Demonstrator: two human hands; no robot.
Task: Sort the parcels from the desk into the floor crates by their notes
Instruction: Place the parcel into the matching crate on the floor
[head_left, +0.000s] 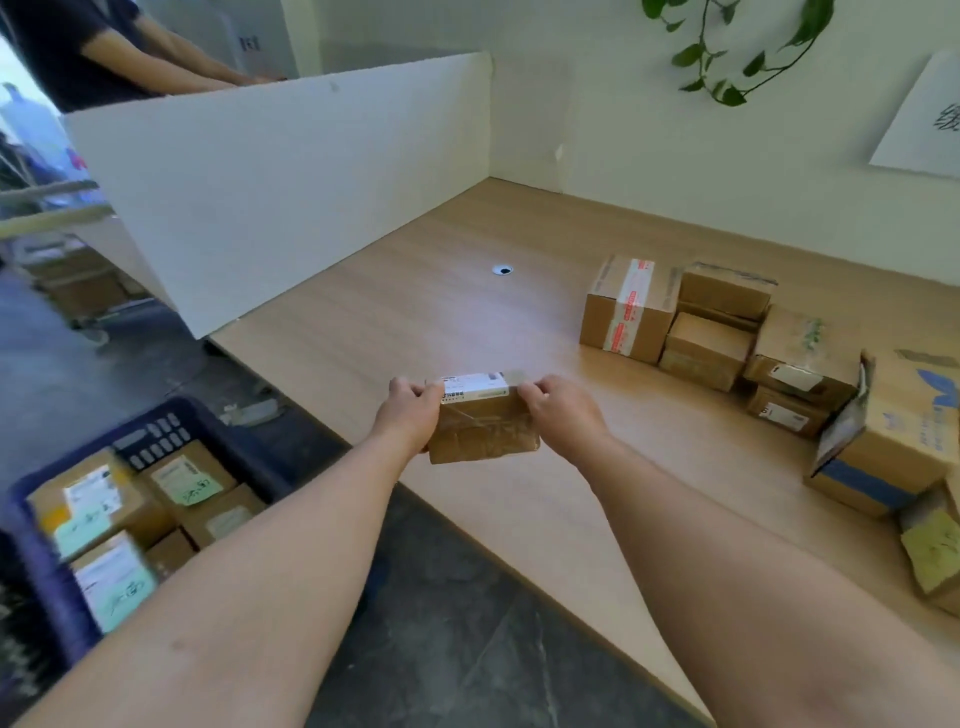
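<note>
A small brown parcel (483, 426) with a white shipping label on its far top edge is held over the desk's near left part. My left hand (410, 410) grips its left end and my right hand (563, 413) grips its right end. No coloured note shows on the side facing me. A dark blue floor crate (171, 426) at the lower left holds several parcels with green notes. Several more brown parcels (706, 332) are clustered on the right of the wooden desk (415, 312), one with red and white tape (628, 306).
A white partition (280, 187) stands along the desk's left side. Another person's arms rest behind it at the top left. A larger box with blue print (904, 431) and a parcel with a yellow note (935, 556) sit at the right edge. Dark floor lies below.
</note>
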